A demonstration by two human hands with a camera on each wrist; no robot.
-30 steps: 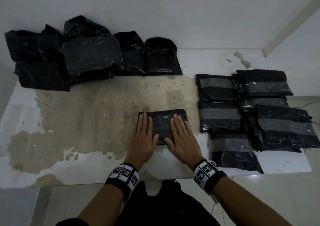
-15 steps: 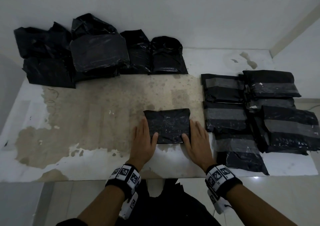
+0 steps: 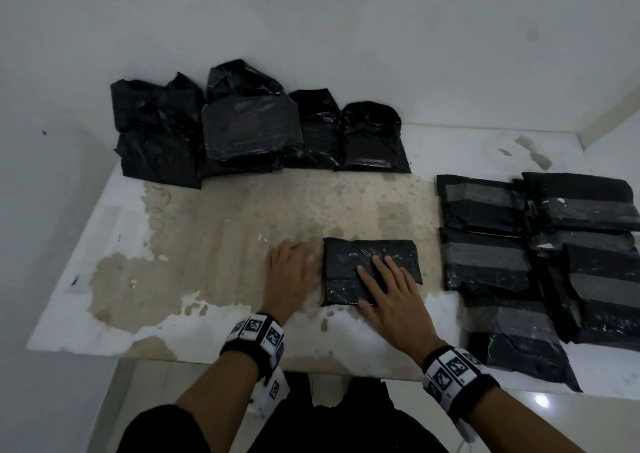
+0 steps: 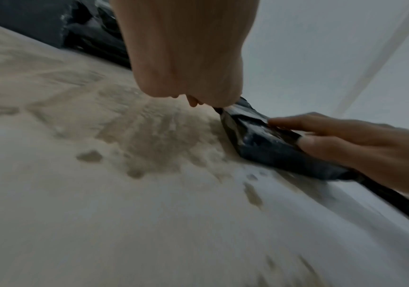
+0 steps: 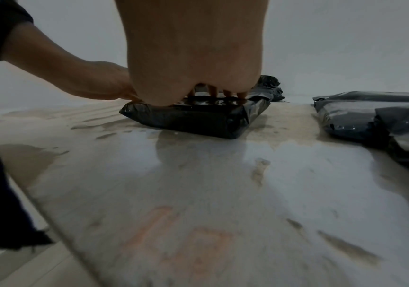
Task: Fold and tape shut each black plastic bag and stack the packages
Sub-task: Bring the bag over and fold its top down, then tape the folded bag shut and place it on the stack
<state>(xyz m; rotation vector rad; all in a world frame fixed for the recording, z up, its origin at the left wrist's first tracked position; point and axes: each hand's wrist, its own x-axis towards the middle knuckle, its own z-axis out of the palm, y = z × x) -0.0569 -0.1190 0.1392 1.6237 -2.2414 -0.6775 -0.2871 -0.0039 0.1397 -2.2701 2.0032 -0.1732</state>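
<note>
A folded black plastic bag package [image 3: 360,255] lies near the table's front middle, with no tape seen on it. My right hand [image 3: 384,279] lies flat on its top with straight fingers; the right wrist view shows those fingertips pressing the package [image 5: 198,118]. My left hand [image 3: 289,265] rests flat on the table just left of the package, thumb by its left edge. In the left wrist view the package [image 4: 260,139] sits under the right hand [image 4: 346,139].
Several taped packages [image 3: 485,262] lie overlapping at the right of the worn white table [image 3: 207,244]. Several loose black bags [image 3: 249,130] stand in a row against the back wall. Bare tabletop lies left of my hands.
Both hands lay on the package, then slid to its sides. Now the right hand is back on top and the left has moved left onto the table.
</note>
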